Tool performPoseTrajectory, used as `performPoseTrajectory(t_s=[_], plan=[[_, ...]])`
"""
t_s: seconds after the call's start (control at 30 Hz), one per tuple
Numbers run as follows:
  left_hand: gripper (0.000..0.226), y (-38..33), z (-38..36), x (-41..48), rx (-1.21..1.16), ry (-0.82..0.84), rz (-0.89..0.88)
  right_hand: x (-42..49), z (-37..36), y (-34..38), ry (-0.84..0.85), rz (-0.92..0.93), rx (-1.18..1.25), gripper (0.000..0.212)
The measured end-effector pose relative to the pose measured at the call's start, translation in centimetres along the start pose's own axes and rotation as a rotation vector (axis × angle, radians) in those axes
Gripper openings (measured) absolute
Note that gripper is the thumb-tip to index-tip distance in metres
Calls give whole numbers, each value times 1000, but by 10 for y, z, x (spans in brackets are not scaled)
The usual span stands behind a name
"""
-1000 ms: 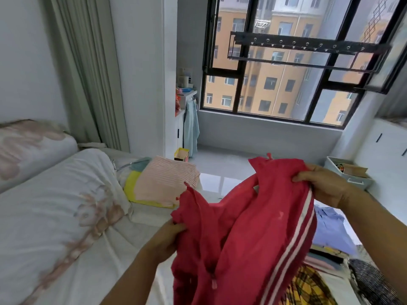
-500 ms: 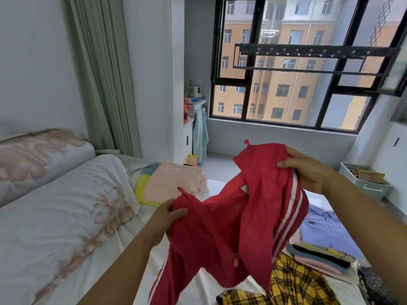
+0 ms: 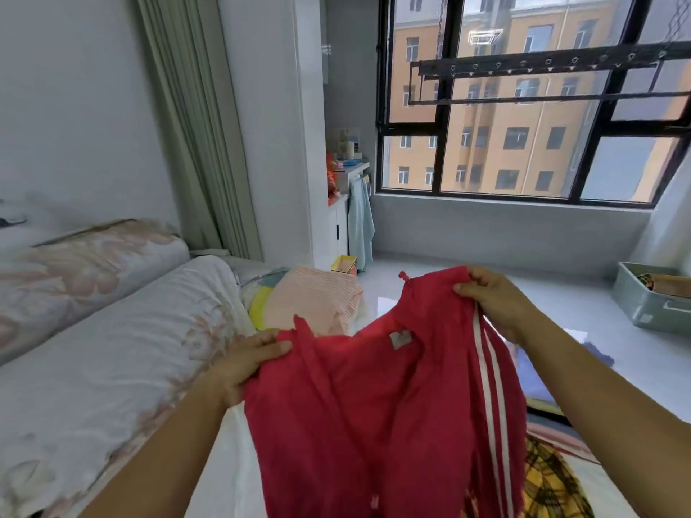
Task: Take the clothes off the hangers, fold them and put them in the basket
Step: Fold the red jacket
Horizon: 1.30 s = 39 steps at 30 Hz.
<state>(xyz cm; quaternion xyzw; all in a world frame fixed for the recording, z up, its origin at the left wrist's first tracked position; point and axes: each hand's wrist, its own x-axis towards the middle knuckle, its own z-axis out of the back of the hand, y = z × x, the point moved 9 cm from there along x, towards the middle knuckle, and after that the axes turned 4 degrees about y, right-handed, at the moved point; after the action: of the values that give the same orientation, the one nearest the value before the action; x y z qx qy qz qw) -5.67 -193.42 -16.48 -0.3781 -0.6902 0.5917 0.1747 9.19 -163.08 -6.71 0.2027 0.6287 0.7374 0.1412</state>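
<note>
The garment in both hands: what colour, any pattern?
The garment is red, with white stripes down one side; the head view shows it.

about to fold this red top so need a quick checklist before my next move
1. Left hand grip on the red top: ok, it holds one edge.
2. Right hand grip: ok, it holds the edge by the white stripes.
3. Hanger out: ok, none shows in it.
4. Top spread flat: not ok, it hangs creased.
5. Room on the bed below: cannot tell, the top hides it.
</note>
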Motion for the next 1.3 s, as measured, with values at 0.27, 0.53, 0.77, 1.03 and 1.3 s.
performPoseTrajectory(t_s=[0.27, 0.53, 0.77, 1.03, 1.3], plan=[[27, 82, -49, -43, -273, -92, 198, -8, -41, -6, 119, 1, 10, 27], [56, 5, -8, -28, -192, -190, -244, -7, -23, 1, -4, -21, -6, 11], [26, -54, 15, -77, 417, -520, -478, -19, -42, -11, 94, -117, -67, 7], [30, -130, 27, -98, 629, -549, -545, -4, -99, -30, 329, -314, -38, 7], [38, -70, 99, 77, 800, -335, -191, 67, -120, -149, 58, -475, 42, 10]])
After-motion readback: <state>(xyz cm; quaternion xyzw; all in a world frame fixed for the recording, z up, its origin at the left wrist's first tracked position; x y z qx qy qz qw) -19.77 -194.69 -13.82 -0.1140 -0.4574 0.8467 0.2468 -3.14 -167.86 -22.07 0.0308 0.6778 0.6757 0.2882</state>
